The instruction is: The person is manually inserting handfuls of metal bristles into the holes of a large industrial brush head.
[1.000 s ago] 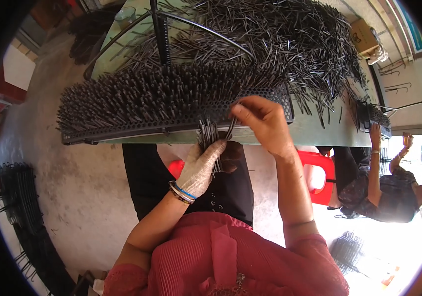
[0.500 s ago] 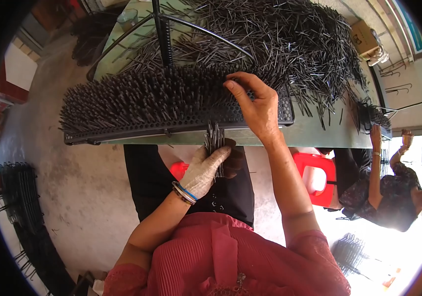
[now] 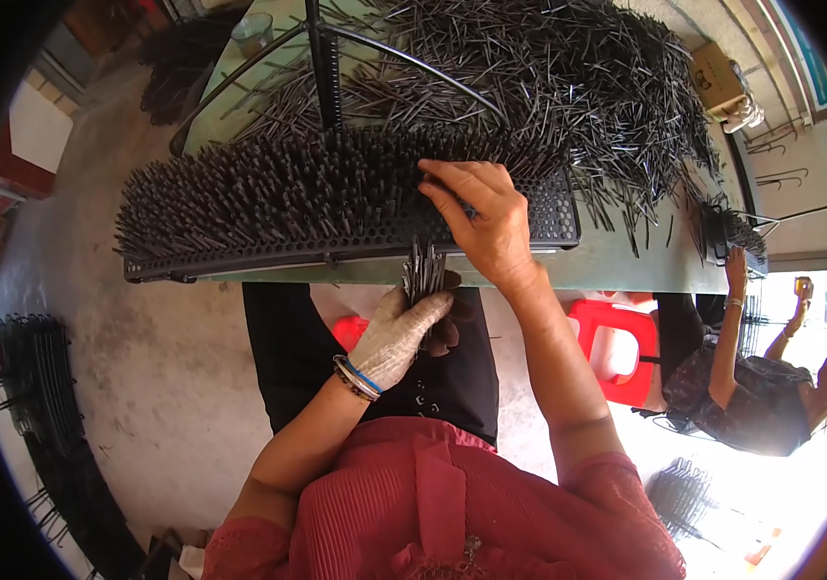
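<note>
A bundle of thin dark metal pins (image 3: 423, 273) stands upright just below the near edge of the table (image 3: 626, 263), clenched in the gloved left hand (image 3: 397, 333). Just above it the bare right hand (image 3: 483, 220) rests on a long black perforated rack (image 3: 336, 208) filled with upright pins, fingertips pinched among them; what they grip is hidden. Behind the rack lies a loose heap of pins (image 3: 568, 87) across the table. To the right, 1 other person (image 3: 752, 396) sits near a red stool (image 3: 617, 338).
</note>
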`<state>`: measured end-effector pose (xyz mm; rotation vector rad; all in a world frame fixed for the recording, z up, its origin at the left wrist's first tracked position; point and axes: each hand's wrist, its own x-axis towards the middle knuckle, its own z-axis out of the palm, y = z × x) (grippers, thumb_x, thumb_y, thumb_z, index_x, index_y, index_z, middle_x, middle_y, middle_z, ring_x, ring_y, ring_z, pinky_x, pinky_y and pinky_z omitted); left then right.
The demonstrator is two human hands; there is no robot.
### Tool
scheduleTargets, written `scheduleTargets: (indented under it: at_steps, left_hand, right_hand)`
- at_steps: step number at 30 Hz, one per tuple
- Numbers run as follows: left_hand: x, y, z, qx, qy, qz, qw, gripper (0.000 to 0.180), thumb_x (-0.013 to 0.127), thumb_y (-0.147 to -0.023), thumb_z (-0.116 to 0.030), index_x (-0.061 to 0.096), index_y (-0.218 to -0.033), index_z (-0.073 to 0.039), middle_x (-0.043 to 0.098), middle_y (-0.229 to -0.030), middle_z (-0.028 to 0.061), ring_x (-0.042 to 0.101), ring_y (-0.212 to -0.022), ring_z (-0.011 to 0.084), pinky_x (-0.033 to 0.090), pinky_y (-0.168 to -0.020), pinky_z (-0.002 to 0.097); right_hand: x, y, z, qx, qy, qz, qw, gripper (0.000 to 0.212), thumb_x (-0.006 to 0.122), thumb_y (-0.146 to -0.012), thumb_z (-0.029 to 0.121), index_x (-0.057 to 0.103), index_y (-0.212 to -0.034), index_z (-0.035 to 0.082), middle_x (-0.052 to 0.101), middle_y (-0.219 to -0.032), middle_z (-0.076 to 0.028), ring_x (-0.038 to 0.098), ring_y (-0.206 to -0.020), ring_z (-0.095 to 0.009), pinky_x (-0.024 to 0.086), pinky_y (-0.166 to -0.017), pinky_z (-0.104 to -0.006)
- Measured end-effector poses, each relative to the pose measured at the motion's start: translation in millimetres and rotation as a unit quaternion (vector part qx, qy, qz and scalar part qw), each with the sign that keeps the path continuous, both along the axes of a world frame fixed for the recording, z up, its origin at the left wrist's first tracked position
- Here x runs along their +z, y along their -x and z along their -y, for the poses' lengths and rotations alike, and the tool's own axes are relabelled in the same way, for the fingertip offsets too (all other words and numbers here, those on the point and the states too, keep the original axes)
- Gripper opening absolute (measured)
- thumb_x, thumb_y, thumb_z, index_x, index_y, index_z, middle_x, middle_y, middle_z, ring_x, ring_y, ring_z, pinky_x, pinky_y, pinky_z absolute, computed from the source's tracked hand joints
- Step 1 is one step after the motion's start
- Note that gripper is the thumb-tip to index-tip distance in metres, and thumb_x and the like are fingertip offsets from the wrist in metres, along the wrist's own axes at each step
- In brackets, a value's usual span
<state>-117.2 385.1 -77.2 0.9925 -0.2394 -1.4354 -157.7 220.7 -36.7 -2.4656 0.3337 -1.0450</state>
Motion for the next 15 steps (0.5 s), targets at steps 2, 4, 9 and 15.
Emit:
scheduleTargets:
  at_steps: [2,4,9,15]
  left_hand:
    - [0,0,0,-0.007,-0.002,-0.001,1.0,0.029,0.056,-0.096,-0.02,0.052,-0.119,-0.003,0.068,-0.091,0.0103,0.061,-0.065,0.0118,0.047,-0.054,0.024]
    - [0,0,1,-0.01,-0.002,-0.004,1.0,0.03,0.056,-0.096,-0.02,0.052,-0.12,-0.003,0.068,-0.091,0.0101,0.061,-0.064,0.0117,0.047,-0.053,0.0237]
    - [4,0,-1,0.004,0.017,-0.017,1.0,0.029,0.056,-0.096,-0.021,0.053,-0.119,-0.002,0.068,-0.092,0.0093,0.061,-0.067,0.0112,0.048,-0.055,0.0239]
    - [13,-2,-1,0.014,0.049,-0.016,0.999,0.027,0.055,-0.097,-0.021,0.056,-0.115,-0.001,0.067,-0.095,0.0079,0.062,-0.072,0.0106,0.05,-0.057,0.0244]
  right_hand:
    - [-5,-1,1,0.003,0.016,0.006,1.0,0.022,0.073,-0.078,0.004,0.071,-0.1,0.004,0.068,-0.093,-0.01,0.064,-0.088,-0.024,0.049,-0.078,-0.0336]
    - [-6,-1,2,0.006,0.031,0.012,0.999,0.021,0.073,-0.079,0.003,0.072,-0.1,0.004,0.068,-0.094,-0.01,0.064,-0.088,-0.025,0.049,-0.078,-0.0334]
    - [8,12,-5,-0.011,-0.174,0.031,0.984,0.014,0.069,-0.086,0.006,0.07,-0.098,-0.001,0.067,-0.093,-0.011,0.064,-0.08,-0.017,0.05,-0.072,-0.0278]
    - [18,46,-9,0.066,-0.316,-0.18,0.929,0.027,0.075,-0.084,0.024,0.071,-0.093,-0.001,0.067,-0.083,-0.009,0.06,-0.069,-0.015,0.047,-0.062,-0.0276]
